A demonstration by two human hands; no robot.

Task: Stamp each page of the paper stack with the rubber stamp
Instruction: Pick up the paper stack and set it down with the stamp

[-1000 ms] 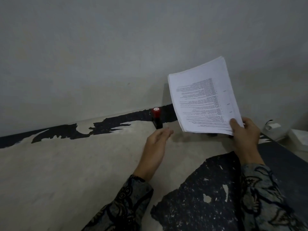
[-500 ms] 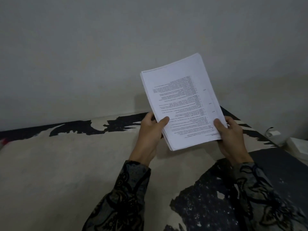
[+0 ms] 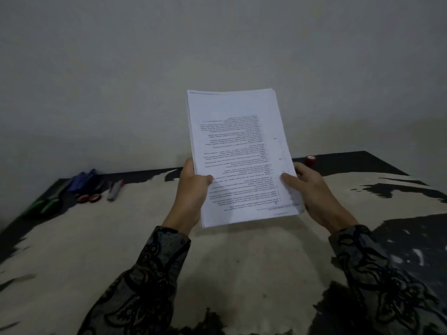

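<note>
I can't read the upside-down print on the thick white paper stack [image 3: 238,153]; it's too small. The stack hides the fingers of my left hand [image 3: 193,189] and most of the red-capped rubber stamp [image 3: 310,160]. The coloured markers [image 3: 82,181] are blurred.

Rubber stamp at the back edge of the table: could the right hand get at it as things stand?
Probably not at once. The right hand grips the paper stack, as does the left hand. The rubber stamp stands just behind the right hand with nothing between, so it looks reachable once that hand lets go.
</note>
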